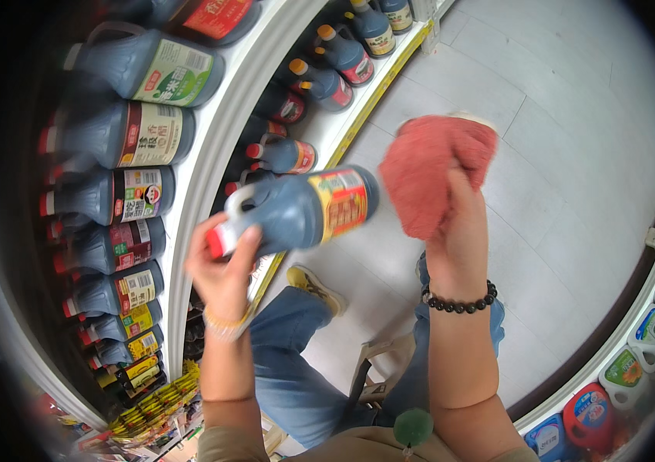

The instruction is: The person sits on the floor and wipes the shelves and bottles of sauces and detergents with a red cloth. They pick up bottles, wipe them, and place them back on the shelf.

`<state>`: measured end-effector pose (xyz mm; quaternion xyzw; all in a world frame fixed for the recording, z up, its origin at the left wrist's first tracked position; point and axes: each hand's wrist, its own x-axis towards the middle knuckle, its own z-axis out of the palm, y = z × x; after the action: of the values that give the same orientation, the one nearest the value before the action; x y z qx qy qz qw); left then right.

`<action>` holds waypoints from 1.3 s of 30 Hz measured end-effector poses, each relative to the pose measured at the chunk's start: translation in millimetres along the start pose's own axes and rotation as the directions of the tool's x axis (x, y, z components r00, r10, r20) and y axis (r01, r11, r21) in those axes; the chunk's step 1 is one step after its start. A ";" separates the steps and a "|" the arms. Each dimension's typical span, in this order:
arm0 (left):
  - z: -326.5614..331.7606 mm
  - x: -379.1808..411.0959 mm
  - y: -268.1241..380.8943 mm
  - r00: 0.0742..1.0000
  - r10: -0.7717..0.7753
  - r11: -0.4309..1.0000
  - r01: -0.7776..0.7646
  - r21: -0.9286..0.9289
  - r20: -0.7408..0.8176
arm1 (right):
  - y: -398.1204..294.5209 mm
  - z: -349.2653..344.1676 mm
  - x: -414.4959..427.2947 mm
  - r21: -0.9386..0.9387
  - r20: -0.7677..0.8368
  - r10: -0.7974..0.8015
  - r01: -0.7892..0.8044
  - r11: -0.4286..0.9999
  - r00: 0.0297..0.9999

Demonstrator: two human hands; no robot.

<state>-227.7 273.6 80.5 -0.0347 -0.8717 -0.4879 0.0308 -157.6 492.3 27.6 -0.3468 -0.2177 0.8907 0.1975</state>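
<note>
My left hand (220,260) grips a large dark plastic bottle (290,211) by its red-capped neck. The bottle is tilted nearly on its side, its base toward the right, and a yellow and red label faces up. It has a moulded handle near the neck. In my right hand (457,231) is a bunched red cloth (434,167), held to the right of the bottle's base and apart from it. Both the bottle and the cloth look a little blurred.
An upper white shelf (212,115) on the left carries several dark sauce or vinegar bottles (151,134). More bottles (327,86) stand on the lower shelf. Jugs (590,413) line a shelf at the lower right. Between my legs is a stool or step ladder (382,352) on the tiled floor (553,173).
</note>
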 end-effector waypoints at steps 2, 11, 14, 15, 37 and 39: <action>-43.5 -22.4 34.8 0.999 0.016 0.998 -0.019 -0.060 -0.047 | 3.9 4.3 -5.2 -0.180 0.194 0.129 -0.094 0.979 0.973; -43.3 -56.5 66.4 0.970 0.242 0.965 -0.243 0.101 0.022 | 57.0 11.7 -16.3 0.268 0.158 0.235 -0.271 0.924 0.959; -8.5 -41.6 60.0 0.817 0.522 0.765 -0.576 0.288 0.246 | 62.1 13.7 -9.8 0.320 -0.053 0.261 -0.231 0.919 0.964; 5.0 -37.9 56.7 0.724 0.632 0.677 -0.689 0.259 0.274 | 63.0 15.8 -9.3 0.335 -0.097 0.271 -0.225 0.915 0.958; 127.9 179.7 -124.1 0.937 0.166 0.716 -0.328 0.616 0.306 | -16.9 13.4 4.0 0.276 0.006 -0.024 0.022 0.961 1.000; 131.2 189.7 -126.1 0.946 0.140 0.707 -0.302 0.640 0.291 | -9.4 12.1 3.1 0.325 0.043 0.036 -0.048 0.945 0.998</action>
<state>-430.6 325.4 -78.4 -0.1798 -0.9759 -0.1232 0.0028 -166.3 498.6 39.0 -0.2979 -0.0638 0.9245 0.2291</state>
